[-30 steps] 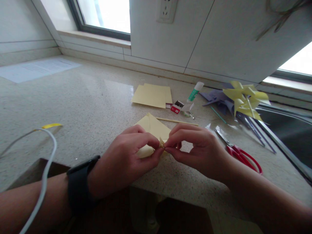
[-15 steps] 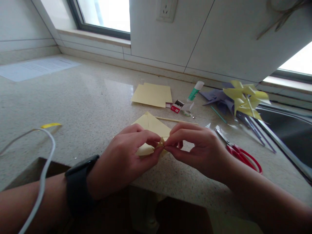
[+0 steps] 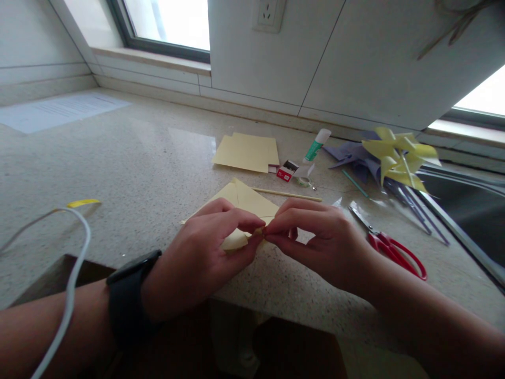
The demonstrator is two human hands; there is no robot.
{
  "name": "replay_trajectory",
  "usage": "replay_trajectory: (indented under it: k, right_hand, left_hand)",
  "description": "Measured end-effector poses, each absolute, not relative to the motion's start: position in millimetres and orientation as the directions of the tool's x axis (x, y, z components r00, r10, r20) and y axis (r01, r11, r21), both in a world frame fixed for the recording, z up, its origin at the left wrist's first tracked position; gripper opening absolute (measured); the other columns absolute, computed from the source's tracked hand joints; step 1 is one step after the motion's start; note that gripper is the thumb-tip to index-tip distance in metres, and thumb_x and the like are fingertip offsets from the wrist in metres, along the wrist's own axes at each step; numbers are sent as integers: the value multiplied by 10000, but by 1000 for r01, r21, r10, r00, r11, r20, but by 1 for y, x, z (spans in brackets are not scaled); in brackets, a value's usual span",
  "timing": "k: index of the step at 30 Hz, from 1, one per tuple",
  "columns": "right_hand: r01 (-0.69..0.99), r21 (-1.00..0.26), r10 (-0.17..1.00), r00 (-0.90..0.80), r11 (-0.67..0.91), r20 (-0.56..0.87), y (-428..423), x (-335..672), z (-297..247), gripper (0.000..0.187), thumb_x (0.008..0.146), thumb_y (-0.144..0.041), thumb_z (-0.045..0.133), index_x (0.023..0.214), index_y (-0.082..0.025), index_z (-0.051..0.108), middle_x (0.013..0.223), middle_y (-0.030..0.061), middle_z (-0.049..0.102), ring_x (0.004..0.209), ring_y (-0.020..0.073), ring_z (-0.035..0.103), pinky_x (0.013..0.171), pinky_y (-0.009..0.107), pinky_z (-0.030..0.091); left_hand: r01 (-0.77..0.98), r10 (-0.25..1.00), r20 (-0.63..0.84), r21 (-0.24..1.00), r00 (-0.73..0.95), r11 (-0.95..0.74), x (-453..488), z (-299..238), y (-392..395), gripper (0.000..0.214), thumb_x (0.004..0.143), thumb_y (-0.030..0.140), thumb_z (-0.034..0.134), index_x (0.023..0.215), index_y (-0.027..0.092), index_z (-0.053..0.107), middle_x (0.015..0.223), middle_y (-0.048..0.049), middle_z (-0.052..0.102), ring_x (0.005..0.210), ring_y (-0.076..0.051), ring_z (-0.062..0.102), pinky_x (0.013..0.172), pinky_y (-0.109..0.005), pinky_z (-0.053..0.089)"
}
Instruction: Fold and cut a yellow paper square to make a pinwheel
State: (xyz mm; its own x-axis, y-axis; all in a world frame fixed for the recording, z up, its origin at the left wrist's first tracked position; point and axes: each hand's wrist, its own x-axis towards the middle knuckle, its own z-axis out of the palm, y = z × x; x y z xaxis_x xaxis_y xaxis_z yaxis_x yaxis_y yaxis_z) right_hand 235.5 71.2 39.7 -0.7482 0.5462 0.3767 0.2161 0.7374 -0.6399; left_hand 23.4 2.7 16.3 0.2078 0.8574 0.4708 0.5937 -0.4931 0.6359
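A folded pale yellow paper sheet lies on the speckled stone counter near its front edge. My left hand, with a black watch on its wrist, pinches the paper's near corner between thumb and fingers. My right hand pinches the same corner from the right, its fingertips touching those of the left. The pinched corner is mostly hidden by the fingers. A thin wooden stick lies just behind the paper.
Red-handled scissors lie right of my right hand. Further back are flat yellow sheets, a small red box, a glue stick, and yellow and purple pinwheels. A white cable hangs at left. A dark sink lies far right.
The small upright paper tip between my fingertips has been pressed down and is now hidden. The sheet's left corner now shows beyond my left hand. Both hands stay in place.
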Motion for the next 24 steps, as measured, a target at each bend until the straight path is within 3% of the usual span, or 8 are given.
replay_trajectory:
  k: [11,17,24]
  right_hand:
    - [273,-621,595,-700,735,396,67,233,40,29,874,-142,706,874,-171,706,741,-6,635,650,99,595,600,234,488]
    - [331,-613,639,-662,717,390,66,232,41,74,867,-191,720,813,-199,670,715,-16,643,630,108,597,579,244,478]
    - [279,-621,605,-686,732,404,66,230,40,53,845,-138,705,832,-184,683,722,-10,623,629,103,581,569,232,478]
  left_hand:
    - [580,857,475,647,202,-495,23,15,4,149,905,181,684,1043,238,695,942,7,700,894,-134,645,797,-258,515]
    - [578,846,492,637,204,-510,24,16,4,134,908,164,673,1016,239,692,904,-1,709,871,-154,650,769,-274,524]
    - [564,857,479,661,192,-495,23,15,2,127,887,147,684,976,238,685,897,14,671,846,-131,635,752,-256,503]
